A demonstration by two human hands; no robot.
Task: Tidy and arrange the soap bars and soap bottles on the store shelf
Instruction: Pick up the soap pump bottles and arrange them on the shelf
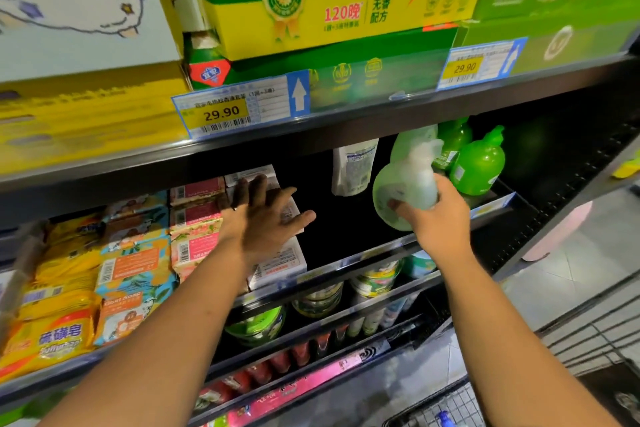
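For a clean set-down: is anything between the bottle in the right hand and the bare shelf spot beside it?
Nothing visible. The pale green pump bottle hangs before the bare shelf floor; a white refill pouch stands further back.

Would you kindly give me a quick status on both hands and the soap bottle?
Left hand open, flat on white soap boxes. Right hand grips pale green pump bottle, tilted, above shelf edge. White pouch and green bottles stand just behind it.
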